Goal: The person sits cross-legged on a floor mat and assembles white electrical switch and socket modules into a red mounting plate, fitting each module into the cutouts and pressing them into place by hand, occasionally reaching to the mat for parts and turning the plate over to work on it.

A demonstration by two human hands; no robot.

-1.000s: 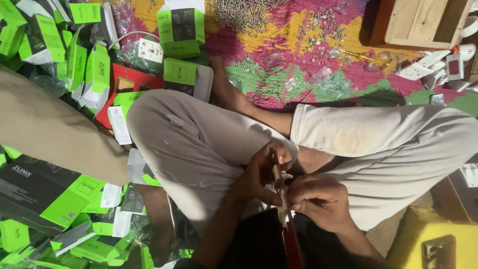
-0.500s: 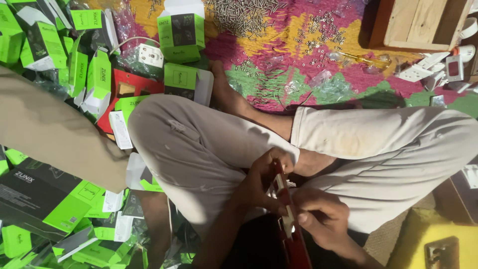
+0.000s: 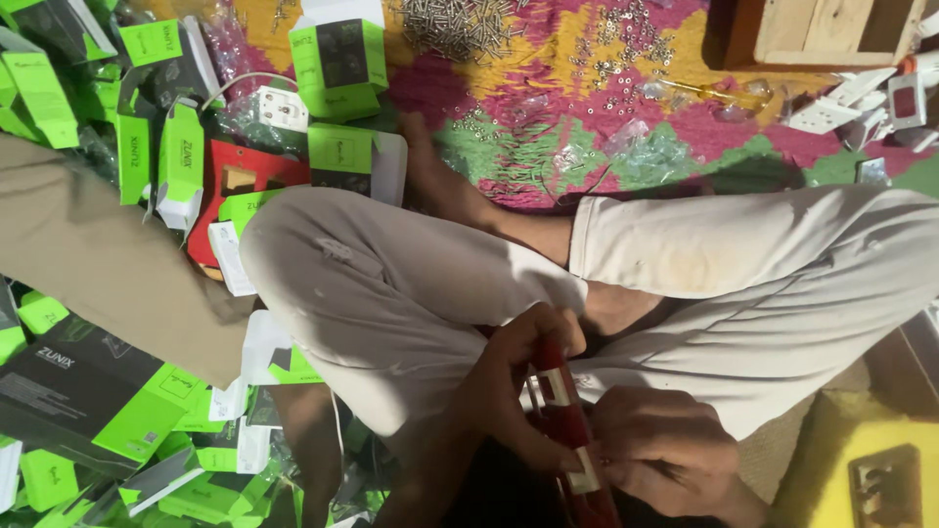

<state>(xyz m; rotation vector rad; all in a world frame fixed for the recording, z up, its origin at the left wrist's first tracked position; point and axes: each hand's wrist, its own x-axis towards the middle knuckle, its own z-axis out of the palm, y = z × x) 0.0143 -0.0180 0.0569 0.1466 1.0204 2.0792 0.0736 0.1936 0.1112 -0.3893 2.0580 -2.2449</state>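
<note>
- Since the earlier frames the hands have drifted lower and to the right over the lap, and the red strip now stands more upright between them; the boxes and cloth lie as they did.
- The left hand [image 3: 514,391] is wrapped around the upper part of the red and white extension strip [image 3: 565,430], fingers curled shut on its edge.
- The right hand [image 3: 665,452] is closed on the strip's lower end, thumb and fingers pinching near a white insert.
- The strip sits in the person's lap, just above the crossed legs in pale trousers [image 3: 391,293], near the bottom edge of the view.
- To do this well, I judge the left hand should hold the body steady while the right presses the small part squarely, close to the seam, so nothing slips.
- The strip looks like hard, glossy plastic, long and narrow.
- Green cardboard boxes [image 3: 342,59] lie heaped at the left, flat-sided and matte, some open.
- A scatter of small metal screws [image 3: 469,24] glints on the patterned cloth [image 3: 548,147], which is pink, yellow and green.
- A wooden tray [image 3: 831,29] sits at the upper right, with white plastic socket parts [image 3: 841,103] beside it.
</note>
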